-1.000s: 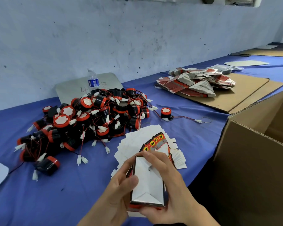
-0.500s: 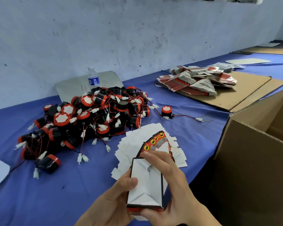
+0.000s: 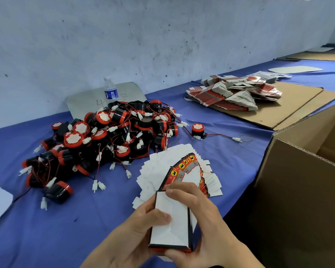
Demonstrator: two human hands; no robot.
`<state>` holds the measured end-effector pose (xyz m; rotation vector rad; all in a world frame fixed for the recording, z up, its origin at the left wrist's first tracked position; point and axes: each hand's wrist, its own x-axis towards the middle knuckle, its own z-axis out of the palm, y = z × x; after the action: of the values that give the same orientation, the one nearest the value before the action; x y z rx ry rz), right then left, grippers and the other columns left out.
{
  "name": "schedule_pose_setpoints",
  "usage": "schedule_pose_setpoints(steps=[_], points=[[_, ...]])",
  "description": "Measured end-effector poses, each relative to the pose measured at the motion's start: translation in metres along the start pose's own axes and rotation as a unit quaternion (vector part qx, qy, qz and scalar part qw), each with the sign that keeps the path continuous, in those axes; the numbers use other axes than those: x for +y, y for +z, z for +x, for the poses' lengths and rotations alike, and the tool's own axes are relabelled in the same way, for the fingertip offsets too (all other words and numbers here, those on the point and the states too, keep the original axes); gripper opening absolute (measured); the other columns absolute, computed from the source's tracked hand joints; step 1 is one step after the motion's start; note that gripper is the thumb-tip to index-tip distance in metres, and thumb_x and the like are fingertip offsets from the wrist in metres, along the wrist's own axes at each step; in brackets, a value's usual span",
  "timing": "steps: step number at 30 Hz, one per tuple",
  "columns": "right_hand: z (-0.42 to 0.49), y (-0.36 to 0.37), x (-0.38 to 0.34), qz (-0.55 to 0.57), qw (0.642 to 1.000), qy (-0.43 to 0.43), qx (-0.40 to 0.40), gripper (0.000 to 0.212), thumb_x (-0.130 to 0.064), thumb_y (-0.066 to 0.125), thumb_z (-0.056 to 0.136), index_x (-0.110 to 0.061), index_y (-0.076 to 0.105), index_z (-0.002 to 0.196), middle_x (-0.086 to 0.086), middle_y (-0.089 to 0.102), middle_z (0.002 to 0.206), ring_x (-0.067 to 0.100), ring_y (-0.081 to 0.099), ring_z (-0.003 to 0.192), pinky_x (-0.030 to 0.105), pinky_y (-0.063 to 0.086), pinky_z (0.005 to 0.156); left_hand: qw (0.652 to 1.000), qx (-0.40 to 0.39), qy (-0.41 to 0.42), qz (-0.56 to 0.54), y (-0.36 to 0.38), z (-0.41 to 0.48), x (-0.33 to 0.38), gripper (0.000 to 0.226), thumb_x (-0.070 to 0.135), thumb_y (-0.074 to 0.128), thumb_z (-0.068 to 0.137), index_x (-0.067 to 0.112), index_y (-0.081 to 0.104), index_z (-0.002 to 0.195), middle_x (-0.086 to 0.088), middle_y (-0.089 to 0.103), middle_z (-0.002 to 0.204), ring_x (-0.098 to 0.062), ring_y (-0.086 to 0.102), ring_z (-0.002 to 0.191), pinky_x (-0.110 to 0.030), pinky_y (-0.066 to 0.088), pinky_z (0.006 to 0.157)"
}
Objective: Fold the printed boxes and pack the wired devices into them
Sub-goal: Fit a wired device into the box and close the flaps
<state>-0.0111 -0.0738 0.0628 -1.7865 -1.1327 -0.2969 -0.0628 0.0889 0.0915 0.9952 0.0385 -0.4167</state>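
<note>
Both hands hold one small printed box (image 3: 172, 227) at the bottom centre, its white folded end flaps facing me. My left hand (image 3: 135, 231) grips its left side, thumb pressed on the white flap. My right hand (image 3: 199, 221) wraps the right side, fingers over the top edge and thumb under the bottom. Just behind lies a fanned stack of flat box blanks (image 3: 182, 169), white with red, yellow and black print. A heap of black-and-red round wired devices (image 3: 108, 140) with white connectors covers the table at left. One device (image 3: 198, 129) sits apart to its right.
A large open cardboard carton (image 3: 302, 182) stands at the right edge. More flat red-and-white blanks (image 3: 232, 93) are piled on cardboard sheets (image 3: 290, 105) at the back right. A water bottle (image 3: 110, 89) stands by the wall on a grey board. The table has a blue cloth (image 3: 46, 229).
The box in my hands has tilted slightly and its end flaps are pressed flatter. My left thumb has slid onto the white flap. The view shifted a little.
</note>
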Motion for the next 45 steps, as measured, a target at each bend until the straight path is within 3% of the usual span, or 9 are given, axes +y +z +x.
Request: schedule_pose_setpoints(steps=[10, 13, 18, 21, 25, 31, 38, 42, 45], points=[[0.003, -0.004, 0.026, 0.125, 0.971, 0.125, 0.158, 0.052, -0.045, 0.067, 0.084, -0.032, 0.049, 0.132, -0.005, 0.056, 0.130, 0.014, 0.052, 0.122, 0.027, 0.043, 0.098, 0.925, 0.235, 0.205, 0.219, -0.012, -0.011, 0.035, 0.084, 0.012, 0.090, 0.054, 0.040, 0.057, 0.125, 0.000, 0.074, 0.103, -0.018, 0.073, 0.084, -0.023, 0.057, 0.061], [-0.009, 0.001, 0.044, 0.174, 0.928, 0.255, 0.206, 0.026, -0.028, 0.072, 0.083, -0.031, 0.062, 0.107, 0.002, 0.068, 0.092, 0.017, 0.064, 0.085, 0.033, 0.048, 0.083, 0.798, 0.271, 0.268, 0.467, -0.031, -0.020, 0.043, 0.083, 0.038, 0.090, 0.053, 0.062, 0.047, 0.120, 0.026, 0.068, 0.097, 0.002, 0.066, 0.076, -0.006, 0.048, 0.061], [-0.031, 0.033, 0.057, -0.183, 0.943, 0.270, -0.064, 0.090, -0.060, 0.072, 0.072, -0.042, 0.024, 0.145, -0.017, -0.002, 0.155, 0.005, 0.008, 0.143, 0.027, 0.018, 0.116, 0.452, 0.216, 0.257, 0.826, -0.077, -0.007, 0.021, 0.055, 0.048, 0.072, 0.076, 0.042, 0.050, 0.127, 0.014, 0.067, 0.091, -0.010, 0.060, 0.073, -0.019, 0.044, 0.056], [-0.033, 0.040, 0.056, -0.200, 0.947, 0.241, -0.073, 0.080, -0.059, 0.071, 0.075, -0.035, 0.036, 0.142, -0.018, -0.008, 0.151, 0.014, 0.019, 0.143, 0.031, 0.025, 0.115, 0.371, 0.164, 0.285, 0.868, -0.113, 0.004, -0.003, 0.048, 0.046, 0.034, 0.092, 0.028, 0.063, 0.126, 0.017, 0.060, 0.071, -0.006, 0.040, 0.076, -0.023, 0.034, 0.074], [-0.033, 0.043, 0.059, -0.285, 0.938, 0.192, -0.032, 0.075, -0.051, 0.091, 0.047, -0.020, 0.070, 0.112, 0.009, 0.054, 0.137, 0.030, 0.057, 0.116, 0.046, 0.055, 0.081, 0.407, 0.239, 0.328, 0.819, -0.133, 0.009, -0.010, 0.054, 0.055, 0.021, 0.100, 0.026, 0.043, 0.140, 0.015, 0.055, 0.068, -0.011, 0.041, 0.089, -0.023, 0.018, 0.102], [-0.007, 0.053, 0.067, -0.403, 0.909, 0.083, -0.064, 0.053, -0.053, 0.061, 0.075, -0.031, 0.066, 0.122, 0.007, 0.048, 0.145, 0.032, 0.036, 0.139, 0.056, 0.029, 0.107, 0.354, 0.294, 0.423, 0.780, -0.144, 0.022, -0.020, 0.048, 0.050, 0.042, 0.098, 0.016, 0.066, 0.121, 0.009, 0.066, 0.066, -0.015, 0.052, 0.097, -0.048, 0.017, 0.111], [0.037, 0.063, 0.089, -0.481, 0.843, 0.197, -0.140, 0.092, -0.057, 0.073, 0.047, -0.015, 0.062, 0.128, 0.022, 0.055, 0.134, 0.051, 0.048, 0.124, 0.076, 0.039, 0.085, 0.378, 0.348, 0.467, 0.720, -0.150, 0.014, -0.012, 0.045, 0.036, 0.048, 0.086, 0.026, 0.051, 0.130, 0.013, 0.067, 0.083, -0.016, 0.054, 0.100, -0.058, 0.012, 0.111], [0.056, 0.050, 0.118, -0.504, 0.810, 0.246, -0.170, 0.095, -0.057, 0.054, 0.070, -0.021, 0.022, 0.152, 0.020, 0.015, 0.158, 0.049, 0.012, 0.143, 0.072, 0.015, 0.105, 0.500, 0.425, 0.417, 0.629, -0.158, 0.008, -0.008, 0.058, 0.048, 0.050, 0.082, 0.024, 0.043, 0.135, 0.005, 0.049, 0.120, -0.026, 0.042, 0.125, -0.055, 0.017, 0.112], [0.072, 0.038, 0.145, -0.478, 0.811, 0.288, -0.176, 0.091, -0.061, 0.043, 0.081, -0.029, -0.003, 0.153, 0.008, -0.010, 0.161, 0.039, -0.010, 0.146, 0.063, 0.004, 0.113, 0.749, 0.317, 0.328, 0.481, -0.159, 0.006, -0.007, 0.097, 0.064, 0.068, 0.067, 0.055, 0.012, 0.145, 0.026, 0.022, 0.150, -0.005, 0.022, 0.143, -0.029, 0.028, 0.110]])
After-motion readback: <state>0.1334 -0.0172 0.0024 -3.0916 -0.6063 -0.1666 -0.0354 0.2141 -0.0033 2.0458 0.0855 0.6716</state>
